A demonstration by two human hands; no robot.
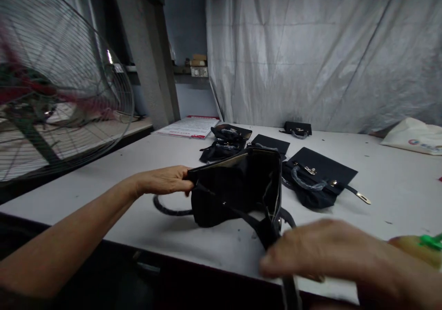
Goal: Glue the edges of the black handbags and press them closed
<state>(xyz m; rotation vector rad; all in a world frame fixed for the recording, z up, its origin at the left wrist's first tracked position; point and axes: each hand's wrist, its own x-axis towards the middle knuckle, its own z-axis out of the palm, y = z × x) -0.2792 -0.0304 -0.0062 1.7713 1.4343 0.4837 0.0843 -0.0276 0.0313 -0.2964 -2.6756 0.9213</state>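
Silver sheeting (311, 47): hangs behind the work in the head view, with a concrete pillar (147, 47) and a large caged fan (62, 79) to its left.
White counter (113, 176): carries a printed sheet (189, 126) at the far edge, and a pale sack (414, 135) at far right.
Black bag (235, 185): near the counter's front edge, between the two hands, its mouth gaping.
Left hand (169, 179): grasps the near left corner of the bag's rim, thumb and fingers pinching the edge.
Right hand (314, 250): blurred, low at the right in front of the bag, over a dark strap (264, 231) that runs from the bag towards it; whether it grips the strap or merely touches it, I cannot tell.
Bag direction: mouth turned towards the wearer, dark interior showing; the left rim slants from the left hand away and to the right, and the long axis probably follows that slant, though the spread walls make it uncertain.
Handles: one loop (172, 212) juts out at the left beneath the left hand; another sits at the right wall, partly covered.
Step in hand: seems to be managing the unclosed bag and its strap.
Next move: would call for a steady left pinch on the rim and the strap kept clear of the right handle.
Neighbouring bags: a flapped one (319, 176) with a wrapped handle lies just right of the bag; a pile (228, 139) lies behind it.
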